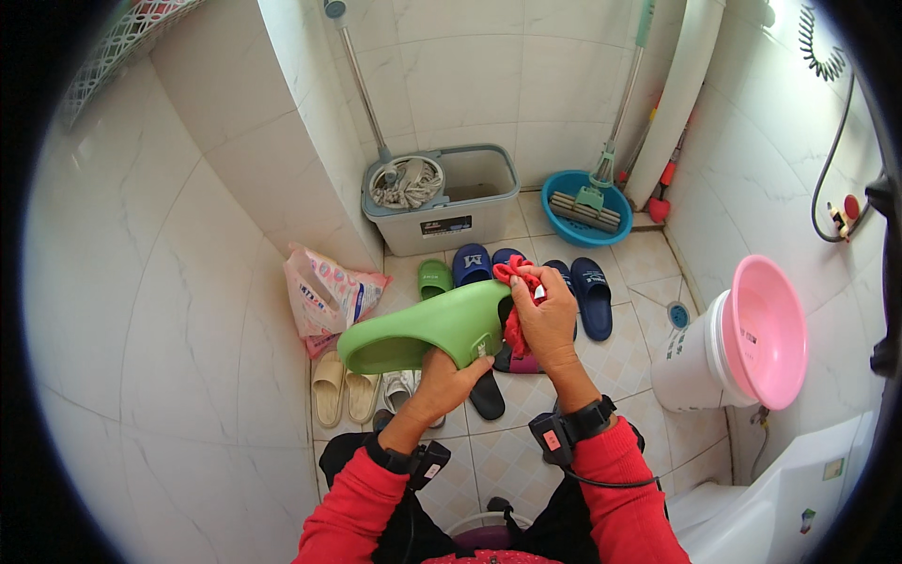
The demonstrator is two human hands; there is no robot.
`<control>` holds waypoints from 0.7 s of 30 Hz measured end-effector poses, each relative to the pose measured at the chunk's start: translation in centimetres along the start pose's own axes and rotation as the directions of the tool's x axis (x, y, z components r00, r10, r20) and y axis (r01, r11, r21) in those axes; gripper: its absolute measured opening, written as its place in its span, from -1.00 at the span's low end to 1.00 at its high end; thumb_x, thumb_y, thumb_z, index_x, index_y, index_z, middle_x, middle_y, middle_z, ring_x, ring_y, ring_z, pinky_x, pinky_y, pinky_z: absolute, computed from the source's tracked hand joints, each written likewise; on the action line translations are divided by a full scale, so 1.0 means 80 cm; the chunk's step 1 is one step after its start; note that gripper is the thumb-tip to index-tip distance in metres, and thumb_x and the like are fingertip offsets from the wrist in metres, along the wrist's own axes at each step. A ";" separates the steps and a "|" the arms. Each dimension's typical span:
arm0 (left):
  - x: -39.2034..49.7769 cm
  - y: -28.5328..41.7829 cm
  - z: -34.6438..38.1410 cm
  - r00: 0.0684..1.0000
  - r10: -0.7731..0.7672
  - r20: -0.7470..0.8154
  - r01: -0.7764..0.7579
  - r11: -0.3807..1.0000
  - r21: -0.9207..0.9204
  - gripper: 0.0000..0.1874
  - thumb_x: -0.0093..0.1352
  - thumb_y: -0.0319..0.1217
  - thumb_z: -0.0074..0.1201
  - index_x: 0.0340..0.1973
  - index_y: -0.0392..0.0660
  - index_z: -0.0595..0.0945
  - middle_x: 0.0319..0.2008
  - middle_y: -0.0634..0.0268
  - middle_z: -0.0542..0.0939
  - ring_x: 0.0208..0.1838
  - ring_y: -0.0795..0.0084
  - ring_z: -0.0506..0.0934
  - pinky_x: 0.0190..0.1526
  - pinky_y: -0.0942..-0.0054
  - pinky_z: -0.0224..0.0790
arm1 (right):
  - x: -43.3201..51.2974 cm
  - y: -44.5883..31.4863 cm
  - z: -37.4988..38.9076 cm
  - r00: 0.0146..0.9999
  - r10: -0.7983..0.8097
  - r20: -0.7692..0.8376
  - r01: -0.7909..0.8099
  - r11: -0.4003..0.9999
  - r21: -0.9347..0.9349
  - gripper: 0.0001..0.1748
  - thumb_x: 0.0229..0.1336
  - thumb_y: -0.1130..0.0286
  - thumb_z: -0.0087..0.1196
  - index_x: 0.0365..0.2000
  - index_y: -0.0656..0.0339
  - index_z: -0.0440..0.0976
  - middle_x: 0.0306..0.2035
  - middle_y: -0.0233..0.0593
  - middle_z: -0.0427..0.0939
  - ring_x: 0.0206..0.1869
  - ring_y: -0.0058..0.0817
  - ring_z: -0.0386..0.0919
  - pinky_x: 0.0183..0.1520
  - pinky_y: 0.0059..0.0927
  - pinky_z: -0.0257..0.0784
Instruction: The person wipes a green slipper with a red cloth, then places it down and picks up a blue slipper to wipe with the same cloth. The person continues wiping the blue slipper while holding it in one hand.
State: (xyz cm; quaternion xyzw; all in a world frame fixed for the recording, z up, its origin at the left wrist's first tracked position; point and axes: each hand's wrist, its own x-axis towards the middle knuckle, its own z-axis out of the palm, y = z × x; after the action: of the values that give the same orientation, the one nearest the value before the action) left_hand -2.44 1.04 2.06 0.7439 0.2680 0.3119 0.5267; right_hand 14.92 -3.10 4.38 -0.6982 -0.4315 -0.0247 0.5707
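A light green slide slipper (430, 317) is held up above the tiled floor, its foot opening towards the lower left. My left hand (451, 384) grips it from below, with the fingers hidden inside or behind the slipper. In my right hand (548, 314) is a bunched red cloth (518, 331), pressed against the slipper's right end. Below the hands lie a black slipper (487, 396) and a partly covered pink-and-black slipper (525, 363).
A mop bucket (465, 229) with a mop stands at the back. Beside it, a blue basin (588, 236) holds a sponge mop. Dark blue slippers (592, 299), beige slippers (328, 388) and a plastic bag (331, 296) line the floor. A pink basin (771, 331) leans on a white bucket (687, 363).
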 end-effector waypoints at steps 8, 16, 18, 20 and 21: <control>0.003 0.021 -0.012 0.994 -0.108 -0.018 0.097 0.942 -0.321 -0.57 0.26 -0.53 0.24 0.06 -0.28 0.54 -0.07 0.26 0.61 -0.03 0.42 0.55 0.04 0.40 0.41 | 0.001 0.002 0.000 0.996 0.082 0.020 -0.084 0.984 0.159 -0.81 0.18 0.39 0.23 -0.22 0.25 0.58 -0.24 -0.14 0.62 -0.20 -0.27 0.61 -0.09 -0.36 0.48; 0.007 0.027 -0.023 0.972 -0.232 -0.045 0.163 0.794 -0.586 -0.53 0.24 -0.54 0.23 0.09 -0.24 0.54 -0.05 0.25 0.63 0.02 0.40 0.59 0.10 0.39 0.44 | -0.003 -0.001 0.001 0.987 0.153 0.054 -0.162 0.945 0.285 -0.83 0.27 0.40 0.19 -0.21 0.30 0.55 -0.26 -0.22 0.58 -0.24 -0.45 0.56 -0.12 -0.47 0.45; 0.009 0.027 -0.024 0.977 -0.204 -0.054 0.118 0.742 -0.660 -0.58 0.24 -0.54 0.23 0.03 -0.25 0.57 -0.13 0.29 0.65 -0.05 0.45 0.60 0.02 0.42 0.47 | -0.006 -0.004 0.003 0.990 0.133 0.035 -0.138 0.949 0.284 -0.83 0.28 0.40 0.19 -0.20 0.29 0.54 -0.25 -0.23 0.57 -0.24 -0.47 0.54 -0.13 -0.47 0.45; 0.011 0.028 -0.024 0.973 -0.227 -0.038 0.133 0.690 -0.711 -0.58 0.26 -0.54 0.20 0.06 -0.26 0.56 -0.10 0.25 0.66 -0.03 0.41 0.61 0.07 0.41 0.46 | -0.011 -0.008 0.007 0.989 0.145 0.023 -0.145 0.944 0.297 -0.83 0.27 0.41 0.19 -0.21 0.29 0.52 -0.25 -0.23 0.55 -0.24 -0.48 0.53 -0.13 -0.45 0.45; 0.011 0.028 -0.025 0.972 -0.231 -0.039 0.128 0.663 -0.738 -0.58 0.28 -0.54 0.18 0.07 -0.26 0.55 -0.09 0.23 0.66 -0.02 0.39 0.62 0.09 0.41 0.45 | -0.014 -0.009 0.009 0.990 0.139 0.013 -0.136 0.944 0.301 -0.83 0.27 0.41 0.19 -0.21 0.28 0.51 -0.26 -0.24 0.54 -0.24 -0.47 0.53 -0.13 -0.45 0.45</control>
State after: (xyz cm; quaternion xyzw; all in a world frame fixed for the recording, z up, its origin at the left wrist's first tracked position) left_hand -3.17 2.23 4.87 0.4200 0.2271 0.3867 0.7890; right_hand 13.44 -3.15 4.12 -0.6313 -0.3779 0.0781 0.6727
